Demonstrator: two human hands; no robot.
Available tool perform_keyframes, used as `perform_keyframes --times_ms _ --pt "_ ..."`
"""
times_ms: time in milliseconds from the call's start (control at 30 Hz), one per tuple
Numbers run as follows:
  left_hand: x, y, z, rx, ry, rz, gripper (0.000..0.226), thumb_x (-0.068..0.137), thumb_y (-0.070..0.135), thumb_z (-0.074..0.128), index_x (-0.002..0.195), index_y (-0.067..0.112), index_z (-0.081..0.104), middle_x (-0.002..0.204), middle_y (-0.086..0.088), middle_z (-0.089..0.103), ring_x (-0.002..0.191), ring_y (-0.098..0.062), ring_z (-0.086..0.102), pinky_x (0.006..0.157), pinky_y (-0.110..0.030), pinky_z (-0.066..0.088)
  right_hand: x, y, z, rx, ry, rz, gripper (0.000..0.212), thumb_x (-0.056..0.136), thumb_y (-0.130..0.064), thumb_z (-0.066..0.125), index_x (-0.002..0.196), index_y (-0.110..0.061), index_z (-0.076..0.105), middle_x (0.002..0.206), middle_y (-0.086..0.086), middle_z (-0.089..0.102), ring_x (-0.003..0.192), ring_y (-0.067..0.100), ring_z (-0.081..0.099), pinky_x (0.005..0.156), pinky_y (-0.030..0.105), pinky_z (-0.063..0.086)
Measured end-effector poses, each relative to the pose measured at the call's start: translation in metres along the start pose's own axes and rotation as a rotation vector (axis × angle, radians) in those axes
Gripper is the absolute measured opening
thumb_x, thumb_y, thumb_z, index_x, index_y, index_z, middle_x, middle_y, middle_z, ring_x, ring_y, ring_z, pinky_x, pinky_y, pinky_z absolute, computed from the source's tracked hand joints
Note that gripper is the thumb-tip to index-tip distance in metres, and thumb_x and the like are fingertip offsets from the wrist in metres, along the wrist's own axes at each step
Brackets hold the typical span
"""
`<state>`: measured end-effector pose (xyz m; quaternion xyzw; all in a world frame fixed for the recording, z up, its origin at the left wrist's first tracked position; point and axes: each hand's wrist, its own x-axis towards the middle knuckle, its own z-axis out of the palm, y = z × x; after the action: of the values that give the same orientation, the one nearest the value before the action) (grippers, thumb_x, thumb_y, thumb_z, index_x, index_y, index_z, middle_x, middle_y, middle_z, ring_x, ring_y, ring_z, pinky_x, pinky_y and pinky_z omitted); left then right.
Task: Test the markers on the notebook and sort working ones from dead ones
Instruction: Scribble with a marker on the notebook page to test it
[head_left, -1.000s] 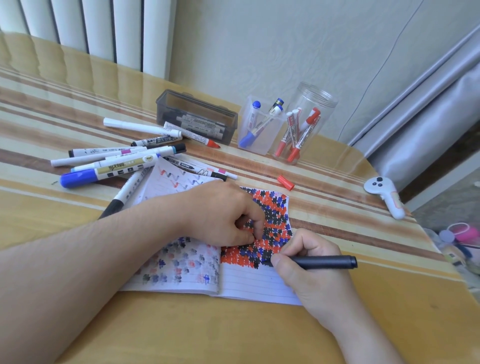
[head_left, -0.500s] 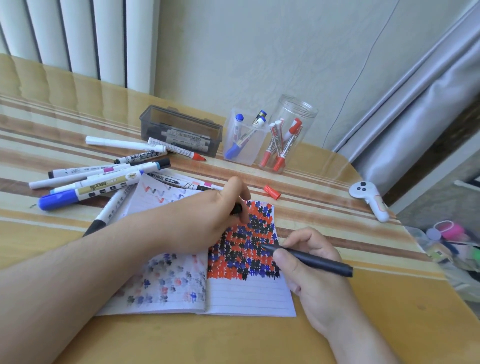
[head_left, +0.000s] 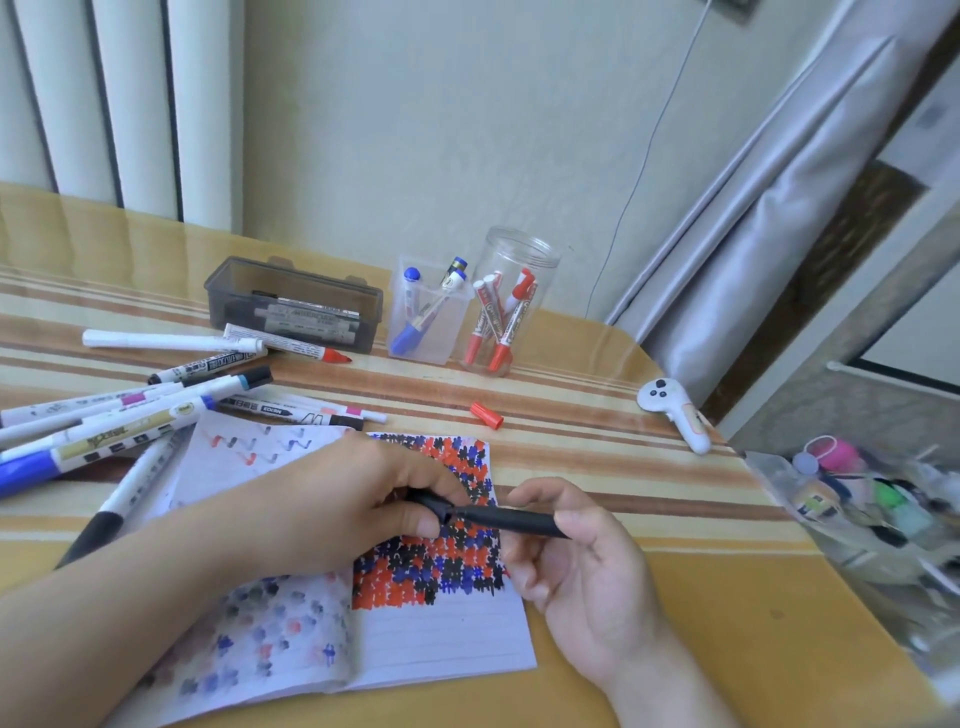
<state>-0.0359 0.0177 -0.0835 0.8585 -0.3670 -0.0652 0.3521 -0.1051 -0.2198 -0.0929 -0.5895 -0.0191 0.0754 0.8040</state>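
An open notebook lies at the table's near edge, its right page dense with red, blue and black marks. Just above that page my right hand grips a black marker by its barrel, lying roughly level. My left hand pinches the black cap at the marker's left end, cap and tip meeting. Several loose markers lie fanned out at the left. A square clear cup holds blue markers, a round clear jar red ones.
A dark grey box with markers stands at the back, a loose red cap in front of the jar. A white controller lies near the right table edge, beyond which sits a bag of clutter.
My right hand lifted the black marker's tip off the page and swung it level. My left hand, which rested on the notebook, has brought the cap to the marker's tip.
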Motion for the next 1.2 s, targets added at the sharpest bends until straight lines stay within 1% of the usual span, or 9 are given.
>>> perform_keyframes --times_ms 133,333,467,567,733,867,967,1100,1200 --pt "-0.001 -0.002 -0.001 -0.09 -0.002 -0.032 0.021 0.099 0.029 0.067 0.109 0.047 0.07 0.092 0.023 0.068 0.088 -0.001 0.062 0.074 -0.009 0.042 0.001 -0.002 -0.001 0.125 0.049 0.023 0.029 0.066 -0.021 0.061 0.091 -0.007 0.064 0.071 0.02 0.057 0.056 0.021 0.046 0.044 0.025 0.037" --pt "0.0 -0.001 -0.002 -0.068 -0.019 -0.03 0.022 0.098 0.035 0.066 0.106 0.056 0.066 0.087 0.027 0.066 0.083 0.002 0.061 0.07 -0.009 0.041 0.0 -0.002 0.002 0.073 0.075 0.029 0.018 0.079 -0.014 0.054 0.094 -0.006 0.059 0.075 0.025 0.06 0.058 0.022 0.05 0.047 0.025 0.04" --pt "-0.001 -0.002 -0.002 -0.079 -0.002 -0.016 0.021 0.097 0.047 0.061 0.116 0.057 0.064 0.086 0.012 0.069 0.076 -0.013 0.061 0.07 -0.028 0.049 -0.003 -0.001 0.005 -0.096 0.059 -0.013 0.016 0.082 -0.013 0.063 0.094 -0.007 0.072 0.079 0.023 0.065 0.062 0.02 0.053 0.053 0.024 0.041" --pt "-0.002 -0.004 -0.001 -0.092 0.034 -0.007 0.022 0.097 0.05 0.06 0.116 0.058 0.063 0.089 0.011 0.072 0.08 -0.014 0.063 0.075 -0.033 0.053 -0.005 0.001 0.008 -0.198 0.074 -0.049 0.018 0.081 -0.016 0.073 0.098 -0.015 0.08 0.081 0.019 0.07 0.065 0.018 0.055 0.058 0.024 0.044" --pt "-0.003 0.001 0.002 -0.036 0.082 0.08 0.019 0.104 0.045 0.048 0.108 0.043 0.066 0.078 0.012 0.062 0.072 -0.011 0.057 0.064 -0.022 0.043 -0.008 0.006 0.012 -0.399 0.073 -0.146 0.02 0.083 -0.024 0.078 0.102 -0.03 0.079 0.088 0.015 0.076 0.067 0.013 0.058 0.062 0.025 0.048" --pt "-0.009 0.011 0.007 0.067 0.076 0.119 0.022 0.107 0.04 0.041 0.1 0.03 0.06 0.075 0.011 0.057 0.071 -0.007 0.052 0.064 -0.017 0.036 -0.009 0.011 0.016 -0.534 0.024 -0.216 0.014 0.086 -0.024 0.076 0.095 -0.036 0.074 0.084 -0.005 0.071 0.076 0.008 0.063 0.071 0.022 0.049" --pt "-0.01 0.019 0.008 0.073 0.049 0.099 0.02 0.108 0.035 0.043 0.095 0.027 0.056 0.069 0.009 0.054 0.066 -0.006 0.049 0.061 -0.016 0.033 -0.01 0.01 0.014 -0.609 0.002 -0.21 0.015 0.088 -0.029 0.074 0.097 -0.04 0.071 0.088 -0.001 0.071 0.078 0.011 0.062 0.074 0.025 0.049" --pt "-0.011 0.019 0.004 0.114 0.026 0.078 0.02 0.108 0.038 0.044 0.099 0.026 0.057 0.073 0.006 0.059 0.068 -0.009 0.05 0.066 -0.028 0.042 -0.01 0.009 0.017 -0.69 -0.021 -0.177 0.017 0.089 -0.036 0.071 0.104 -0.046 0.07 0.097 0.008 0.072 0.092 0.029 0.065 0.082 0.045 0.052" --pt "-0.01 0.01 0.009 0.217 0.053 0.059 0.027 0.106 0.046 0.044 0.109 0.025 0.061 0.086 0.007 0.064 0.078 -0.011 0.054 0.073 -0.037 0.048 -0.009 0.009 0.024 -0.659 0.002 -0.17 0.018 0.083 -0.034 0.07 0.099 -0.045 0.071 0.089 0.001 0.074 0.084 0.02 0.067 0.078 0.034 0.054"
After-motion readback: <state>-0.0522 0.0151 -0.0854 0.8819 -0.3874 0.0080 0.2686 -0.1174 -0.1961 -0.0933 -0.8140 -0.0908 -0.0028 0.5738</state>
